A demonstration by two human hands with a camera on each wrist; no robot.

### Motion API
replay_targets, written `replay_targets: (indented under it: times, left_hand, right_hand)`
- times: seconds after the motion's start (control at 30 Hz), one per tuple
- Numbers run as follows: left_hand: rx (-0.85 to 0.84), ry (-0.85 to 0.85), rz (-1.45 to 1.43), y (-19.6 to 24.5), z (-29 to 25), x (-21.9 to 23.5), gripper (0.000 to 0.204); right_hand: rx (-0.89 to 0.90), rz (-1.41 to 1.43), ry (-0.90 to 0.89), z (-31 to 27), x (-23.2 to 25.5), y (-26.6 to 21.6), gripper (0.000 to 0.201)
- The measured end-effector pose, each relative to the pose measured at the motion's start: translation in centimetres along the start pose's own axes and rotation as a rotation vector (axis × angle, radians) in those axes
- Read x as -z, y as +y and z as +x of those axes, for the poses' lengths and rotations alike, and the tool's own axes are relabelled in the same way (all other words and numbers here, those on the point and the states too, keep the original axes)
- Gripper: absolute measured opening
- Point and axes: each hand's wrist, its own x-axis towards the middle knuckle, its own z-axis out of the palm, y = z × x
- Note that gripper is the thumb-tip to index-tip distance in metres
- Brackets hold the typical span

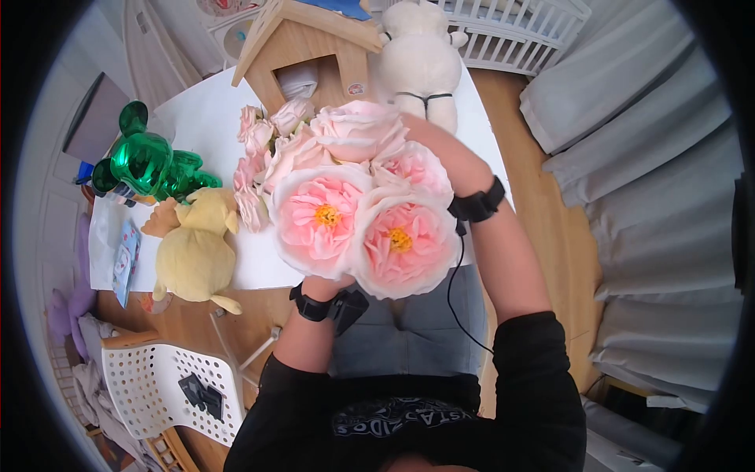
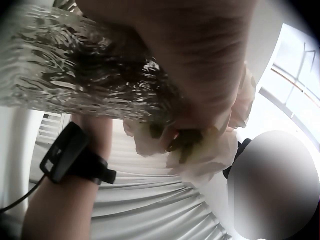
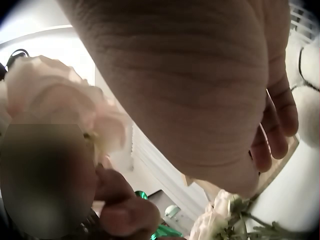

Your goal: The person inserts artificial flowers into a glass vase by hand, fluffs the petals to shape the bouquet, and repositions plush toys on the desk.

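Large pink flowers (image 1: pixel 322 212) with yellow centres are bunched at the middle of the head view, hiding most of both hands. In the left wrist view, my left hand (image 2: pixel 200 55) grips a rippled clear glass vase (image 2: pixel 95 75), with blooms (image 2: pixel 200 155) close by its end. The right wrist view shows my right hand (image 3: pixel 190 85) with its fingers loosely extended, holding nothing visible, behind the bunch. Curled fingers (image 3: pixel 130 215) of the left hand appear below the big blooms (image 3: pixel 55 95) there. Smaller pink roses (image 1: pixel 252 200) lie at the bunch's left.
On the white table (image 1: pixel 189 110) are a wooden house (image 1: pixel 338 39), a white plush toy (image 1: pixel 422 55), a shiny green figure (image 1: pixel 145 161) and a yellow plush toy (image 1: pixel 195 256). A white chair (image 1: pixel 149 385) stands at lower left; grey curtains (image 1: pixel 661 197) hang at right.
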Motion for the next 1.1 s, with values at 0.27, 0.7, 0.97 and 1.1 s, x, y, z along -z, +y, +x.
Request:
replay_targets:
  times: [0.27, 0.7, 0.97, 1.1]
  left_hand:
    - [-0.123, -0.049, -0.015, 2.0, -0.1, 1.8, 0.06]
    - [-0.153, 0.011, -0.091, 0.3, -0.3, -0.2, 0.056]
    - [-0.02, -0.019, -0.005, -0.2, -0.3, 0.3, 0.067]
    - [0.013, 0.234, -0.556, 1.3, 1.0, -1.2, 0.038]
  right_hand:
    - [-0.348, 0.42, -0.135, 0.6, -3.0, 0.3, 0.043]
    - [-0.228, 0.156, -0.116, 0.1, -2.8, 2.9, 0.039]
    - [-0.382, 0.557, -0.004, 0.4, -3.3, 0.2, 0.037]
    - [-0.435, 0.599, 0.022, 1.2, -3.5, -0.8, 0.038]
